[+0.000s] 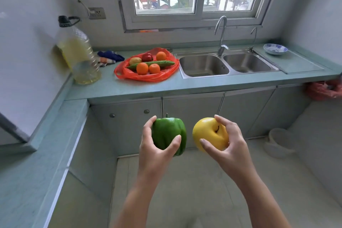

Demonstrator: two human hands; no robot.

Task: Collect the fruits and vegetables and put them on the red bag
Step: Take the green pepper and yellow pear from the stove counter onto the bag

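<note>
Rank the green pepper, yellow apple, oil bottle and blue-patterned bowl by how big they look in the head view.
1. oil bottle
2. green pepper and yellow apple: alike, and enlarged by nearness to the camera
3. blue-patterned bowl

In the lower middle of the frame, the left hand [157, 146] held a pepper [169, 133] just left of an apple [210, 134] in the right hand [229, 146]. Above them, on the surface [203, 85], a bag [146, 77] carried 3 oranges [142, 68] and a gourd [162, 64]. A bottle [79, 55] stood at its left, a double sink [227, 65] at its right, and a bowl [275, 49] at the upper right.
</note>
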